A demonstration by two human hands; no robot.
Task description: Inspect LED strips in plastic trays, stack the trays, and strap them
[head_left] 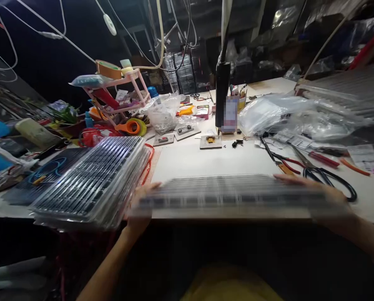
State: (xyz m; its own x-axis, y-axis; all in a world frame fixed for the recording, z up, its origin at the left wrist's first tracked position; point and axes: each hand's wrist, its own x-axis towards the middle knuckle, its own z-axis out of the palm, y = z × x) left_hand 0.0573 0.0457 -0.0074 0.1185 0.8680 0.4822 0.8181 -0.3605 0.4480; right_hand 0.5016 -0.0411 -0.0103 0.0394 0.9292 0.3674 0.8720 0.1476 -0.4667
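Between my two hands is a clear plastic tray (218,194) with long slots and dark parts in them, blurred by motion. It is held level above the front edge of the white table. My left hand (144,202) grips the tray's left end, fingers closed on the rim. At the opposite end, my right hand (326,196) is closed round the tray's right side. Left of my left hand stands a stack of similar trays (89,177), its top one filled with rows of dark, shiny strips.
Scissors (327,175), pliers (279,159) and a red-handled screwdriver (323,158) lie at the right. Clear plastic bags (281,110) are heaped behind them. A black hanging tool (222,94) dangles over small fixtures (210,142). A pink rack (118,90) stands back left.
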